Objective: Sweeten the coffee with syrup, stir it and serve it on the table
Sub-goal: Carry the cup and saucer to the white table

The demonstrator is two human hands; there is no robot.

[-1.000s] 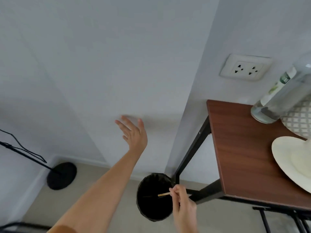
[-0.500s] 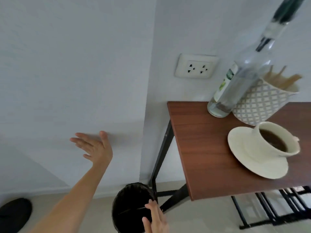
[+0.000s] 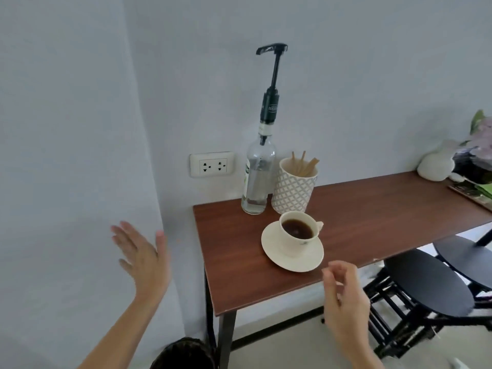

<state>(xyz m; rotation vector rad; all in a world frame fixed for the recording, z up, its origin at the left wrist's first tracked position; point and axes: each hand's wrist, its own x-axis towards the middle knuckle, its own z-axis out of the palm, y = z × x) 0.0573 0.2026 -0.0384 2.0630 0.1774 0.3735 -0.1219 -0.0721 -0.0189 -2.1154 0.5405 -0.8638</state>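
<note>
Both hands are empty: the left hand (image 3: 145, 258) hangs spread open off the desk's (image 3: 372, 209) left end, and the right hand (image 3: 346, 296) hovers loosely curled at the front edge, just short of the saucer (image 3: 271, 242). The cup (image 3: 298, 234) of coffee stands on that saucer near the syrup bottle (image 3: 257, 179). Serving seems the step in hand; next, grip the saucer rim level so nothing spills.

The right hand (image 3: 346, 310) no longer holds the wooden stir stick seen over the waste bin (image 3: 183, 354) one second ago; it has risen from the bin to the table's (image 3: 239, 262) front edge, fingers loosely curled and empty, near the saucer (image 3: 277, 251). The left hand (image 3: 143, 259) has shifted, palm spread, toward the wall. The view has swung right, bringing the coffee cup (image 3: 295, 235) and syrup bottle (image 3: 258, 179) fully into frame.
</note>
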